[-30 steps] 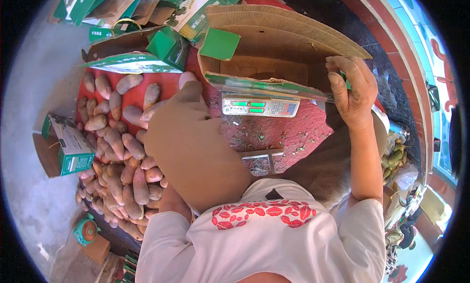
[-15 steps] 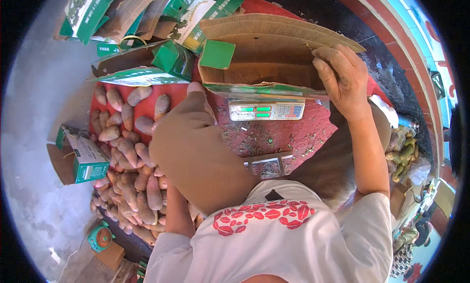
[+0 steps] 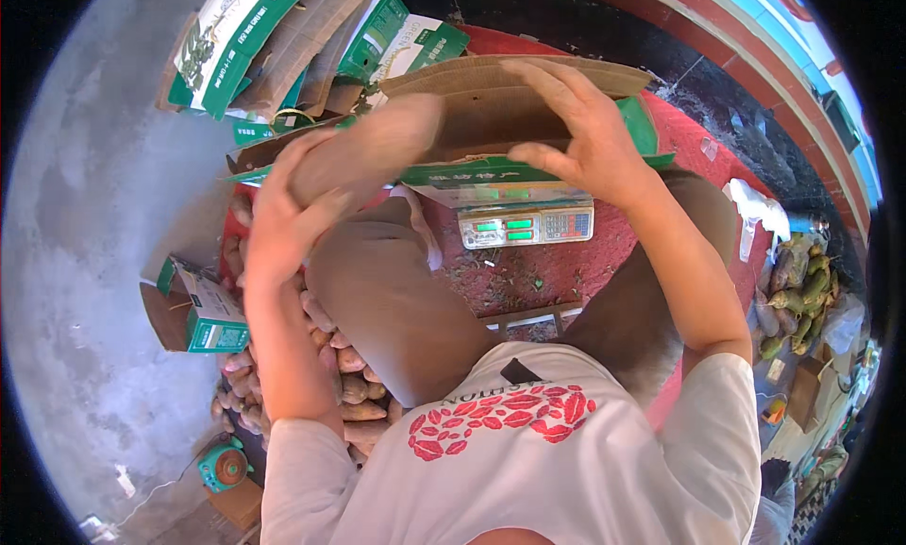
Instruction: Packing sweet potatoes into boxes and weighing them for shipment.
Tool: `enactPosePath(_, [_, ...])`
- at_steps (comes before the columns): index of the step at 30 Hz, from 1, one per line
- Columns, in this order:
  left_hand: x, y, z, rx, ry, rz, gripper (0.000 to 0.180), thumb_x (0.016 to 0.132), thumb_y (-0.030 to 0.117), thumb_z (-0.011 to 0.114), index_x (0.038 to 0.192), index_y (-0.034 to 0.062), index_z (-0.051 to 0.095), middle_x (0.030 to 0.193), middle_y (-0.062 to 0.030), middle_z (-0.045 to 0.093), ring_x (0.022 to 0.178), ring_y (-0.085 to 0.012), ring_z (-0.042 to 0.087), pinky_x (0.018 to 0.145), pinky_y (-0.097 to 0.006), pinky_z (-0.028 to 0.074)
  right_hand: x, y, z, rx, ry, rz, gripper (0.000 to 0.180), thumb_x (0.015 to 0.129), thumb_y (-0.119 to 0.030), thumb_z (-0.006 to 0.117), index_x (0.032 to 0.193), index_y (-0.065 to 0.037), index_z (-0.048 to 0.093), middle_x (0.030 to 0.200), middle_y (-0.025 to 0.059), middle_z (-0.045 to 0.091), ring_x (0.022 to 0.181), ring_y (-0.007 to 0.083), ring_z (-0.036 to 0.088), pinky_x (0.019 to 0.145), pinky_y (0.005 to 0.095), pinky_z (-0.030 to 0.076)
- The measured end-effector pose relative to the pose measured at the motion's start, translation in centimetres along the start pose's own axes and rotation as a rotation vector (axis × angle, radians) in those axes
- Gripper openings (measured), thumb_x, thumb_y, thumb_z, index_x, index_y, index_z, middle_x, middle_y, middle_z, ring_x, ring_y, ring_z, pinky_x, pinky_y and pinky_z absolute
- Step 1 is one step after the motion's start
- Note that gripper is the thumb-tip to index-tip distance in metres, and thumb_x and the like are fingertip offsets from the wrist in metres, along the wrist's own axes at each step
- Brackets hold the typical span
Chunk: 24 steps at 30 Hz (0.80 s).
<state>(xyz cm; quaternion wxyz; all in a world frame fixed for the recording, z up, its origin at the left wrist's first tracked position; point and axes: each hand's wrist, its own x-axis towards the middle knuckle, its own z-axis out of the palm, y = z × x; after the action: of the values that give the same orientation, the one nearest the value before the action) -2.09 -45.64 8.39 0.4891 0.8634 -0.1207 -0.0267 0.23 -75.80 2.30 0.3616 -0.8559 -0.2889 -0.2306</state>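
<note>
The left hand [image 3: 281, 210] keeps a closed grip around a blurred tuber [image 3: 377, 141], its tip overlapping the open box's [image 3: 472, 174] left edge. The right hand [image 3: 596, 149] spreads wide at the near rim; open room lies between.

matt cardboard box [image 3: 481, 120], smooth plastic scale [image 3: 526, 226]

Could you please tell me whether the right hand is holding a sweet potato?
No, the sweet potato is in the left hand, while the right hand is open at the carton.
</note>
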Motion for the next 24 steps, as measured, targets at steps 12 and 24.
enactPosePath(12, [5.5,-3.0,10.3,0.287,-0.037,0.179,0.061,0.069,0.034,0.073,0.118,0.0037,0.053,0.113,-0.0188,0.056,0.102,-0.0274,0.056,0.086,-0.035,0.044,-1.4,4.4,-0.5,-0.181,-0.257,0.246,0.052,0.064,-0.032,0.074,0.102,-0.004,0.053,0.094,0.0162,0.061,0.089,0.0346,0.059,0.076,0.0427,0.047])
enactPosePath(24, [2.5,-5.4,11.1,0.851,-0.381,0.308,0.015,0.075,0.016,0.058,0.087,0.0090,0.064,0.074,-0.0104,0.061,0.071,-0.0302,0.060,0.063,-0.040,0.049,2.5,5.9,1.8,-0.616,-1.139,0.415,0.038,0.064,-0.034,0.068,0.088,-0.005,0.068,0.096,0.0140,0.065,0.092,0.0271,0.063,0.076,0.0378,0.051])
